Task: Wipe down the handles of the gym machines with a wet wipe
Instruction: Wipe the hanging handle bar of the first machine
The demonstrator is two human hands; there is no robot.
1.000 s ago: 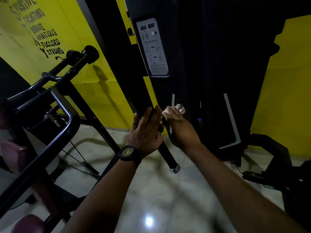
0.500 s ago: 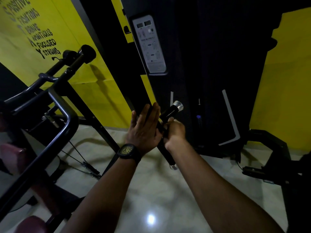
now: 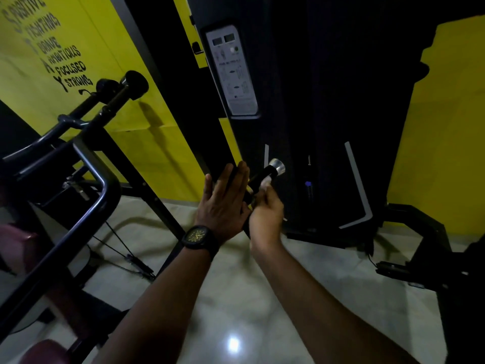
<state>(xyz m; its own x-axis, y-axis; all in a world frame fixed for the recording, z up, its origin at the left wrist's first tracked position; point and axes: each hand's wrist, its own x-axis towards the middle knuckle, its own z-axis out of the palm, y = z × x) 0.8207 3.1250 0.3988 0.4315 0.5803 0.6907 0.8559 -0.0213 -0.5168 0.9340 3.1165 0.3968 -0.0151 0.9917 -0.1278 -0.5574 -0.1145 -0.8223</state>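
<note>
Left hand [image 3: 223,203], fingers straight, lies flat against the black cylindrical chrome-capped handle [image 3: 262,177] on its left side; right hand [image 3: 265,212] curls round it below the cap.

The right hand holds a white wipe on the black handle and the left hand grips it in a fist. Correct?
Not the fist: in the head view the left hand lies flat against the handle, fingers straight. The right hand does hold the wipe.

"FIGHTING", "AMBITIOUS", "FOCUSED", "STRONG" on the yellow wall [image 3: 112,64].
</note>
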